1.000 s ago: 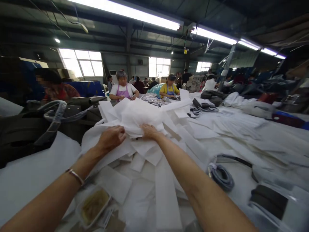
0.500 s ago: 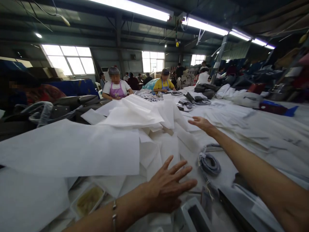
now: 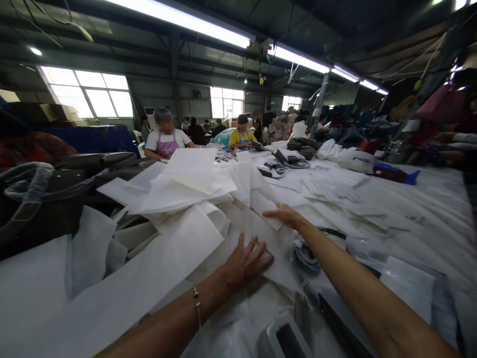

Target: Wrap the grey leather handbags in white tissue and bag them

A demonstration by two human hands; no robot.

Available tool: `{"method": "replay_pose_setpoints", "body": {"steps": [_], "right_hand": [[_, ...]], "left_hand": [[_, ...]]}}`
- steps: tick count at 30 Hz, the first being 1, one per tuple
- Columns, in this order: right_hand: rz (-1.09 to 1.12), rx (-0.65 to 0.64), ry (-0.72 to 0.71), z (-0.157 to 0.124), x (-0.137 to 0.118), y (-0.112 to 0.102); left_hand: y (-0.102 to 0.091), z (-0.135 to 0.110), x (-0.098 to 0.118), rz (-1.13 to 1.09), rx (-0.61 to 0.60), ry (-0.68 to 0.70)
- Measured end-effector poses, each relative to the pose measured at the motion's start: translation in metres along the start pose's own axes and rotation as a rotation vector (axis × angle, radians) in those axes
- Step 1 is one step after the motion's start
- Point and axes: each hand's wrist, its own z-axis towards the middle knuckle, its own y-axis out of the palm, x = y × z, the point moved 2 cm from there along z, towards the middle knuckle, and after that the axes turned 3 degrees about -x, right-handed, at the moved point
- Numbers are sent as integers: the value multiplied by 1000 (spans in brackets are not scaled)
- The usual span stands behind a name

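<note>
Table [image 3: 445, 191]: white top, its right edge in view.
Middle: white sheets [image 3: 186, 191] in a loose heap, overlapping at odd angles, some curled.
Right: flat sheets [image 3: 331, 191], fanned and overlapping.
Beside the heap: a grey coil [image 3: 306, 258].
Near edge: a grey case [image 3: 286, 335] with a dark opening, partly cut off.
Near right: clear plastic [image 3: 406, 283] around pale and dark pieces, details unclear.
Far side: dark straps [image 3: 292, 160].
Far right: a pale bundle [image 3: 356, 161] just beside a red-and-blue item [image 3: 395, 174].
</note>
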Motion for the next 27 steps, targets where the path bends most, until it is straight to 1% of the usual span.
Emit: {"method": "replay_pose_setpoints", "body": {"steps": [2,5,7,9,11,12,13,14,15,16,17,19,20,21,22,23,24,25,27], "right_hand": [[71,54,-108,-6,-25,-2],[133,131,-283,-8,-80,-6],[144,169,-390,-2,-123,-6],[122,201,-455,10,-162,-1],[58,241,-459,28,-193,12],[9,267,-444,38,-205,21],[-52,295,-422,48,-213,34],[-121,319,-397,58,-218,49],[-199,335,-373,67,-219,67],[-281,337,-349,74,-216,87],[-365,327,-323,79,-208,109],[-527,270,-261,85,-184,152],[-599,242,-226,85,-170,171],[-665,218,-194,85,-155,187],[-726,200,-175,84,-143,198],[-782,185,-163,84,-133,204],[-831,169,-160,83,-127,205],[-875,151,-165,82,-125,202],[-950,111,-199,77,-129,184]], "left_hand": [[-24,-6,-12,38,23,-13],[-71,-12,-39,110,55,-59],[-102,-15,-65,147,63,-130],[-128,-23,-95,179,71,-199],[-145,-36,-127,206,66,-241],[-149,-45,-144,219,68,-273],[-149,-56,-161,228,71,-314],[-145,-69,-177,224,63,-358],[-136,-83,-192,204,41,-408],[-124,-97,-205,168,0,-461],[-108,-111,-216,112,-65,-510],[-73,-136,-231,-30,-238,-605],[-57,-144,-234,-87,-278,-639],[-45,-150,-235,-127,-282,-654],[-37,-152,-234,-151,-281,-654],[-32,-152,-233,-171,-277,-649],[-30,-149,-231,-182,-268,-642],[-32,-146,-229,-188,-262,-638],[-37,-140,-226,-188,-258,-654]]}}
